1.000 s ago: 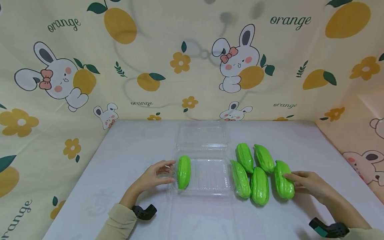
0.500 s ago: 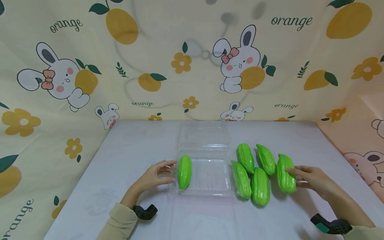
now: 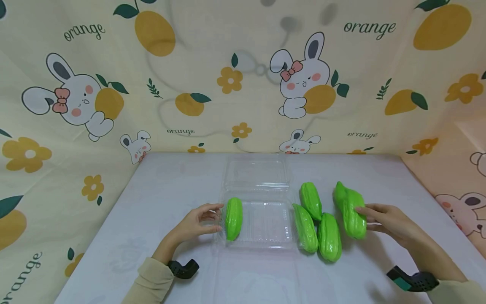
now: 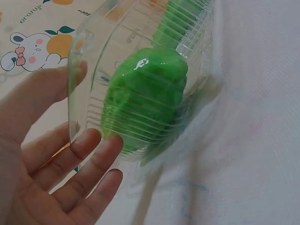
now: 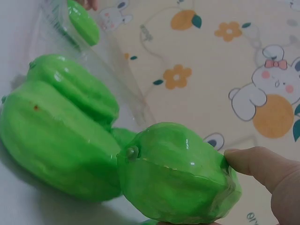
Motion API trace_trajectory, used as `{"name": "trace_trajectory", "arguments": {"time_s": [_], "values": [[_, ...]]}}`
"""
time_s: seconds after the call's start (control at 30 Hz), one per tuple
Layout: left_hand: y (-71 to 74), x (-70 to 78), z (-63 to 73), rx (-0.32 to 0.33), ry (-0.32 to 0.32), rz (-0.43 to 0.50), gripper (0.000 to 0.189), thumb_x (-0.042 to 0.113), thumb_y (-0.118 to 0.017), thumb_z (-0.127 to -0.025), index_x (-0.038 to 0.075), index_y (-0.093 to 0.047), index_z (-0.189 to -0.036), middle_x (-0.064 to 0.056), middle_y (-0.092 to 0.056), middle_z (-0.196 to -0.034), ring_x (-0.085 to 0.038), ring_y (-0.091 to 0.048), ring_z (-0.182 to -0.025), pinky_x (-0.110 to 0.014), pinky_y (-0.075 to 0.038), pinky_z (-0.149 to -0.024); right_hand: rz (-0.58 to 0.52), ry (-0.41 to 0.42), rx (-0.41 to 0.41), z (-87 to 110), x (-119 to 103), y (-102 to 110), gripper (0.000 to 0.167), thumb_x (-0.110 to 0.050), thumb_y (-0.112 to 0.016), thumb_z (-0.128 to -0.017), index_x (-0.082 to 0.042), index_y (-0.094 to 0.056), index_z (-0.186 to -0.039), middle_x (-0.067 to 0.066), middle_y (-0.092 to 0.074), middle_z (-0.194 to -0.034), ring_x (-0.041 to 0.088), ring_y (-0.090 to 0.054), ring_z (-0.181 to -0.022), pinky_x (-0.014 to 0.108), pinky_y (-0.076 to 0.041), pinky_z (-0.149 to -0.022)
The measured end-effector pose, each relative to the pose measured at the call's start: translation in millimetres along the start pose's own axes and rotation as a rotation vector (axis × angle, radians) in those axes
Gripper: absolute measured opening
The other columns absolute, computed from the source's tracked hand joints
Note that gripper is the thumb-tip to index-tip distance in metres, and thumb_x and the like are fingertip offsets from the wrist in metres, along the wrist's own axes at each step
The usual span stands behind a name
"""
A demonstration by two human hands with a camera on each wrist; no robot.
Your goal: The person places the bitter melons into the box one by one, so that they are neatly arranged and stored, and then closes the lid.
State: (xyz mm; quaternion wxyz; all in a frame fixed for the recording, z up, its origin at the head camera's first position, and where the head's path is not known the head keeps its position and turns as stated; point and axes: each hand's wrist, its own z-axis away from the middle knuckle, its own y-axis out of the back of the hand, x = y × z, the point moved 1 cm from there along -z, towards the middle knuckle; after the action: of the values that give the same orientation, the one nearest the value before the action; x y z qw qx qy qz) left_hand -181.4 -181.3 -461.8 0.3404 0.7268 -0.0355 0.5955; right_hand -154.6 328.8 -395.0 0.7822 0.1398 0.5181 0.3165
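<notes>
Pinching a green fruit (image 3: 355, 221) near the table's (image 3: 163, 181) right edge, the right hand (image 3: 391, 220) seemed mid-pickup.
Left hand (image 3: 195, 221) lay spread beside a clear container (image 3: 265, 223); moving leftward probably called for clearing neighbouring fruits (image 3: 329, 237).

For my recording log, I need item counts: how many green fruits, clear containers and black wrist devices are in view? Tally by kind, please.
Clear container (lid included): 1
Green fruits: 6 (one inside the container, one in the right hand, four others)
Black wrist devices: 2
Total: 9
</notes>
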Motion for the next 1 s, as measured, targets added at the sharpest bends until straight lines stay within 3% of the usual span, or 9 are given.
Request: {"name": "trace_trajectory", "arguments": {"time_s": [0.33,0.4,0.57,0.77,1.0], "values": [[0.2,1.7,0.2,-0.005,0.0,0.0,0.064,0.02,-0.075,-0.085,0.001,-0.047,-0.14,-0.018,-0.059,-0.127,-0.025,-0.06,-0.11,-0.02,-0.048,-0.101,-0.067,0.051,0.001,-6.5,-18.2,-17.3,0.077,-0.037,-0.044,-0.102,0.025,-0.019,-0.14,0.042,-0.032,-0.142,0.005,-0.058,-0.099,0.025,-0.058,-0.087],[0.2,1.8,0.1,-0.006,-0.004,0.0,0.065,0.019,-0.075,-0.085,0.001,-0.047,-0.14,-0.019,-0.059,-0.126,-0.025,-0.06,-0.11,-0.02,-0.048,-0.101,-0.075,0.055,0.001,-8.4,-21.7,-20.4,0.076,-0.037,-0.045,-0.102,0.025,-0.02,-0.141,0.042,-0.031,-0.143,0.008,-0.057,-0.103,0.024,-0.058,-0.087],[-0.2,1.5,0.1,-0.004,-0.011,0.001,0.064,0.018,-0.075,-0.084,0.0,-0.047,-0.14,-0.019,-0.059,-0.125,-0.024,-0.06,-0.11,-0.019,-0.049,-0.101,-0.079,0.072,-0.018,-11.5,-31.4,-27.2,0.078,-0.036,-0.045,-0.102,0.025,-0.017,-0.141,0.044,-0.023,-0.146,0.03,-0.054,-0.118,0.032,-0.057,-0.092],[0.0,2.3,0.2,0.0,-0.008,-0.004,0.064,0.018,-0.075,-0.084,0.0,-0.047,-0.14,-0.019,-0.059,-0.125,-0.024,-0.06,-0.11,-0.022,-0.05,-0.101,-0.085,0.076,-0.038,-14.3,-41.9,-36.1,0.077,-0.035,-0.045,-0.102,0.024,-0.017,-0.142,0.043,-0.025,-0.147,0.039,-0.051,-0.123,0.044,-0.052,-0.101],[0.2,3.5,0.4,-0.002,0.004,-0.004,0.065,0.02,-0.074,-0.085,0.001,-0.047,-0.14,-0.019,-0.058,-0.127,-0.026,-0.059,-0.111,-0.024,-0.049,-0.102,-0.108,0.069,-0.053,-18.1,-51.6,-45.0,0.078,-0.037,-0.046,-0.101,0.021,-0.016,-0.144,0.041,-0.022,-0.149,0.048,-0.04,-0.131,0.036,-0.054,-0.099]]}}
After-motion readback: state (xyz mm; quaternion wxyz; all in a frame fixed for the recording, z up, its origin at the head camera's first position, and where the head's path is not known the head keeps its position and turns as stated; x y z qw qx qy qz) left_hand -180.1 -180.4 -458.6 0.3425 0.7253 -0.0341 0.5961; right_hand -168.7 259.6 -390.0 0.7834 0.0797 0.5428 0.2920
